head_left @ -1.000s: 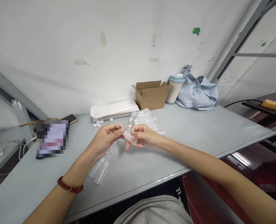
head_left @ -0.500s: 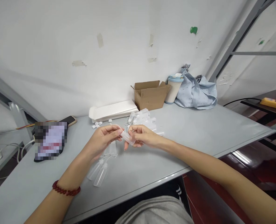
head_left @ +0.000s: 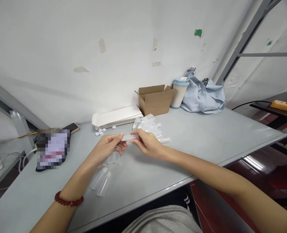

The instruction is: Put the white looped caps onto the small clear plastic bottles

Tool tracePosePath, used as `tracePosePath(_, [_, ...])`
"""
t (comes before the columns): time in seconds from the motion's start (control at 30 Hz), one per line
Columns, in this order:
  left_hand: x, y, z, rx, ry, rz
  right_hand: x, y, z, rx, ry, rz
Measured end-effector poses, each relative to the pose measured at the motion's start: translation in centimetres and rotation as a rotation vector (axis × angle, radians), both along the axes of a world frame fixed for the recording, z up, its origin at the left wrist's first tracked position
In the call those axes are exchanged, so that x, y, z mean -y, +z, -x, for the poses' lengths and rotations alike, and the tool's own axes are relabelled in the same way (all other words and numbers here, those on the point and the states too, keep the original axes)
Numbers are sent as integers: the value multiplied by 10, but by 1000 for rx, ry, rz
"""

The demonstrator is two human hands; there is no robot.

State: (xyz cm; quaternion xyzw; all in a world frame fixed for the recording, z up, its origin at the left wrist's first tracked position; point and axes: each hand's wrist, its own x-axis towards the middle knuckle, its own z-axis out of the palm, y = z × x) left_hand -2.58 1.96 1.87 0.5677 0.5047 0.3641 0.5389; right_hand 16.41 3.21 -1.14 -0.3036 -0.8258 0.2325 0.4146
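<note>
Between my two hands, just above the table, lies a small clear plastic tube (head_left: 130, 138), held almost level. The thumb and fingers of my left hand (head_left: 109, 145) pinch its left end. My right hand (head_left: 148, 142) is closed round its right end with thumb and forefinger. Several similar clear tubes (head_left: 151, 124) lie in a heap just behind my right hand. Below my left hand, more clear tubes with thin white cords (head_left: 104, 184) rest on the table; my left hand partly covers the upper ones (head_left: 114, 158). Small white pieces (head_left: 101, 131) lie scattered behind my left hand.
Along the wall stand flat white cartons (head_left: 116, 117), an open cardboard box (head_left: 156, 101), a lidded cup (head_left: 179, 94) and a light blue cloth bag (head_left: 204, 97). A phone (head_left: 73, 127) and a blurred-out item (head_left: 52, 149) lie at left on the grey table (head_left: 197, 136).
The tube has turned from slanting down to the right to nearly level. My right hand has shifted its grip, its fingers now closing from above and below on the right end.
</note>
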Motion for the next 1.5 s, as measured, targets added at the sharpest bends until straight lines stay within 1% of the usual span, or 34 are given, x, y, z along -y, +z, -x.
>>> tracePosePath(0.07, [1, 3, 0, 0, -65, -10, 1, 4, -1, -47, -9, 62])
tracePosePath(0.13, [3, 6, -1, -4, -110, -36, 2, 9, -1, -100, 6, 167])
tracePosePath(0.2, [5, 9, -2, -26, -127, -84, 3, 13, -2, -146, 40, 269])
tracePosePath(0.27, [8, 12, -4, -89, -133, -164, 3, 16, -3, -186, 52, 329])
tracePosePath(0.37, [12, 13, -8, -228, -89, -347, -1, 19, -4, -249, 70, 420])
tracePosePath(0.5, [14, 5, -12, -344, 21, -635, -6, 20, -4, -337, 141, 682])
tracePosePath(0.53, [14, 3, -13, -360, 42, -684, -6, 20, -4, -356, 147, 725])
tracePosePath(0.57, [14, 1, -13, -373, 62, -715, -6, 20, -4, -369, 142, 734])
tracePosePath(0.6, [14, 1, -13, -380, 76, -720, -6, 20, -4, -373, 131, 709])
tracePosePath(0.67, [14, 3, -12, -382, 64, -655, -4, 21, -4, -371, 112, 602])
tracePosePath(0.73, [15, 7, -11, -340, 2, -518, -2, 22, -4, -376, 128, 515])
tracePosePath(0.8, [15, 11, -10, -244, -67, -374, -1, 22, -5, -381, 162, 482])
tracePosePath(0.87, [15, 13, -10, -134, -106, -263, -1, 21, -5, -350, 146, 407])
tracePosePath(0.93, [17, 13, -11, -91, -121, -211, -1, 19, -6, -265, 92, 241])
tracePosePath(0.97, [18, 13, -12, -105, -116, -219, -1, 19, -7, -214, 64, 142])
tracePosePath(1.03, [20, 11, -14, -193, -79, -321, -1, 18, -7, -125, 28, -8])
tracePosePath(1.07, [22, 9, -15, -258, -55, -404, 0, 19, -7, -96, 23, -29])
tracePosePath(1.1, [23, 7, -16, -331, -36, -504, 1, 20, -8, -77, 23, -12])
tracePosePath(1.2, [23, -3, -18, -534, -19, -870, 3, 25, -8, -59, 32, 149])
tracePosePath(1.3, [20, -12, -16, -644, -39, -1219, 4, 27, -7, -91, 30, 293])
tracePosePath(1.33, [19, -15, -16, -671, -49, -1294, 4, 26, -7, -107, 38, 343])
tracePosePath(1.4, [18, -18, -15, -727, -68, -1382, 1, 25, -7, -143, 73, 480])
tracePosePath(1.5, [19, -18, -14, -806, -88, -1423, -3, 24, -8, -198, 164, 740])
